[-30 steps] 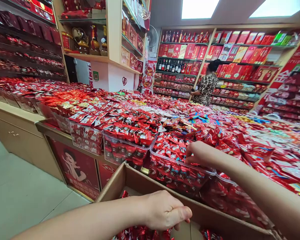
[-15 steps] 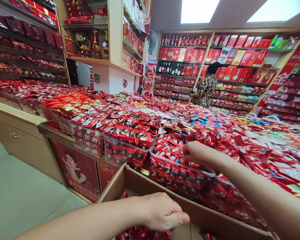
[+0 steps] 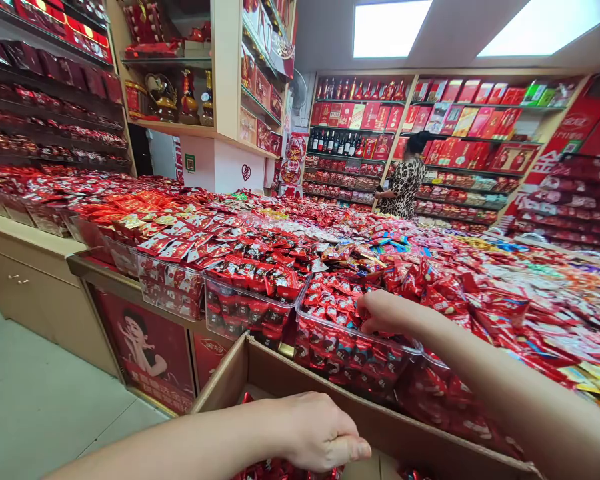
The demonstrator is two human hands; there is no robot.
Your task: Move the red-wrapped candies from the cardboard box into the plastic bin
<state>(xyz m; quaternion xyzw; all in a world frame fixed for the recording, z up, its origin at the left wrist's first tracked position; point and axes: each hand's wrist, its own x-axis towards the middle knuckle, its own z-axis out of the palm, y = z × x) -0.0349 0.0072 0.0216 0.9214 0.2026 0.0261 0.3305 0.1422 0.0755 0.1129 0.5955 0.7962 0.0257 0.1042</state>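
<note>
My left hand (image 3: 320, 430) reaches down into an open cardboard box (image 3: 300, 383) at the bottom of view, its fingers closed round red wrapped sweets (image 3: 265, 470) lying in the box. My right hand (image 3: 387, 313) rests on the heap of small red sweet packets in a clear plastic bin (image 3: 350, 350) on the display counter. Its fingers are curled down among the packets, and what they hold is hidden.
More clear bins (image 3: 245, 310) heaped with red packets cover a wide counter. A wooden cabinet (image 3: 35, 293) and bare floor (image 3: 35, 407) lie at left. Shelves of red boxes and bottles line the walls. A person in a leopard-print top (image 3: 405, 187) stands at the far shelves.
My left hand has sunk slightly lower into the box. My right hand has slid a little left and down on the packets. The view has tilted slightly.
</note>
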